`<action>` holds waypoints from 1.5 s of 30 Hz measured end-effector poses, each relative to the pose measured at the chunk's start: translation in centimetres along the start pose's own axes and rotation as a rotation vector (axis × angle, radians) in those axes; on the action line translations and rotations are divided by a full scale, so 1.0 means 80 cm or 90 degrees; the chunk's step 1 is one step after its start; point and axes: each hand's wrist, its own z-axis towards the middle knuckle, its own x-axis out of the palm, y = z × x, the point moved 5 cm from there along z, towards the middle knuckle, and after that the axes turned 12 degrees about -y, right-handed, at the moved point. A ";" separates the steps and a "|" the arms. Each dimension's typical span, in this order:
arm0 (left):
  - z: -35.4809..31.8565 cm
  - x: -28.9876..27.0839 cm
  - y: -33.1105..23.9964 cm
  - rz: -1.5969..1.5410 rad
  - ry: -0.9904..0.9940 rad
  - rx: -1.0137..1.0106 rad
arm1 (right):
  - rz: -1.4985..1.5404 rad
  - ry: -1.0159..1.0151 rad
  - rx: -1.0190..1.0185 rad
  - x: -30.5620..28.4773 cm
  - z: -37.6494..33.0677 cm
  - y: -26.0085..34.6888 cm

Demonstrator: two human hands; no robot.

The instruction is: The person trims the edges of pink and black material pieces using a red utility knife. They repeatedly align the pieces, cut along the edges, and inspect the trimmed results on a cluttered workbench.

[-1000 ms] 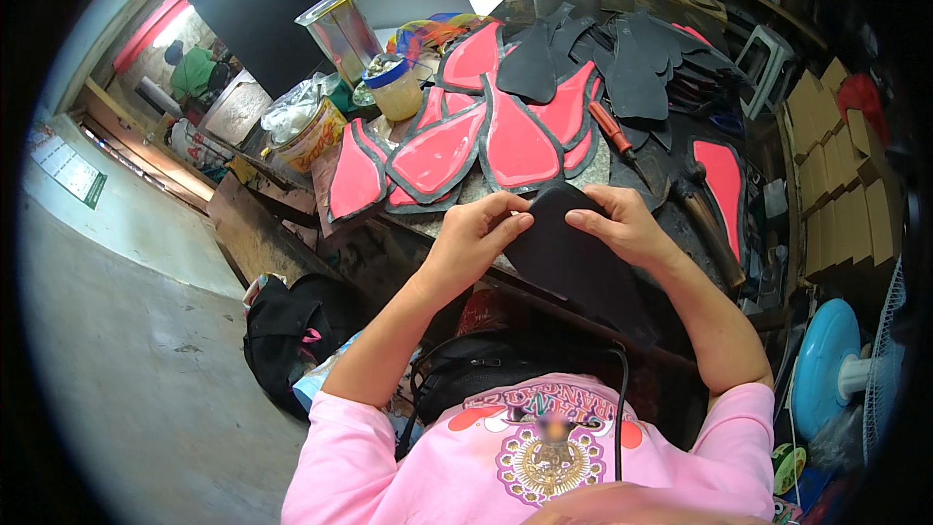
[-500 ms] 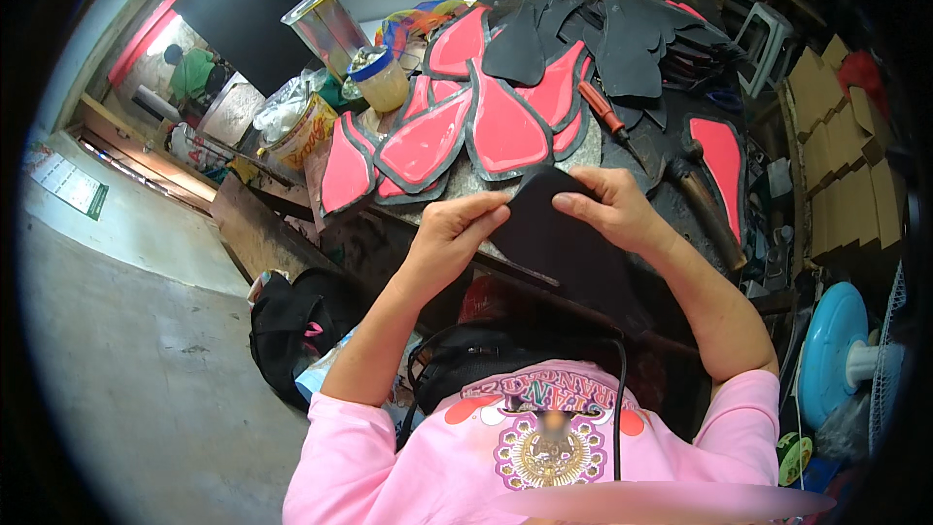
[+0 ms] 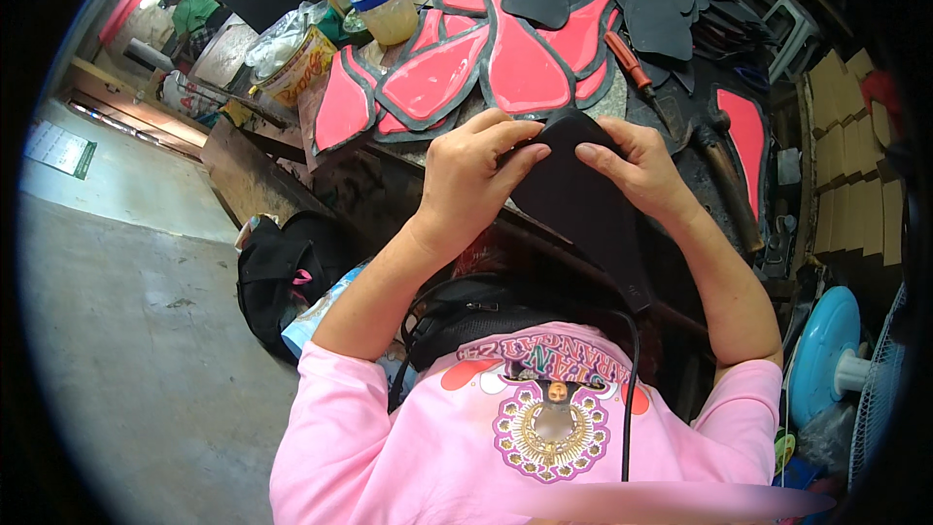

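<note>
Both my hands hold up a black, teardrop-shaped flat piece [image 3: 578,199] over the near edge of the workbench. My left hand [image 3: 471,170] pinches its upper left edge between thumb and fingers. The upper right edge is gripped by my right hand [image 3: 649,167], thumb on the near face. The piece tapers down toward my lap, and its far face is hidden. Just beyond it lie several pink panels with black borders [image 3: 525,68], partly overlapping. More black cut pieces [image 3: 661,10] are heaped behind them.
Right of my hands lie a red-handled pointed tool [image 3: 630,63], a wooden-handled hammer [image 3: 729,185] and one pink panel [image 3: 743,141]. A blue-lidded jar [image 3: 384,15] and a bucket [image 3: 299,68] stand left. Cardboard pieces [image 3: 846,156] and a blue fan [image 3: 824,355] are at right.
The view has shifted, so the bench sits higher in the picture. My left hand has come closer to my right along the black piece's top edge, and the piece's lower tip shows more clearly.
</note>
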 end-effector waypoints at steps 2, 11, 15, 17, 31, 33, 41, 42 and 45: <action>0.001 0.001 0.001 -0.020 0.003 -0.010 | 0.000 0.005 -0.006 0.000 0.000 0.000; -0.004 0.012 0.019 -0.234 0.037 -0.199 | 0.027 0.027 0.018 0.006 -0.003 -0.001; -0.007 0.015 0.033 -0.318 0.076 -0.264 | 0.030 0.050 0.040 0.009 -0.007 -0.011; -0.007 0.018 0.040 -0.338 0.091 -0.300 | 0.045 0.054 0.034 0.008 -0.004 -0.014; -0.024 0.021 0.018 -0.297 0.102 -0.180 | -0.243 0.132 -0.277 0.023 -0.021 0.070; -0.021 0.026 0.043 -0.342 0.120 -0.289 | -0.242 0.162 -0.207 -0.004 -0.017 0.069; -0.019 -0.002 0.074 -0.039 0.256 -0.176 | -0.861 -0.178 0.096 -0.165 -0.074 -0.002; -0.021 -0.001 0.073 -0.033 0.287 -0.173 | -0.862 -0.189 0.074 -0.167 -0.083 -0.015; -0.025 0.005 0.070 -0.021 0.294 -0.148 | -0.862 -0.249 0.063 -0.177 -0.100 -0.035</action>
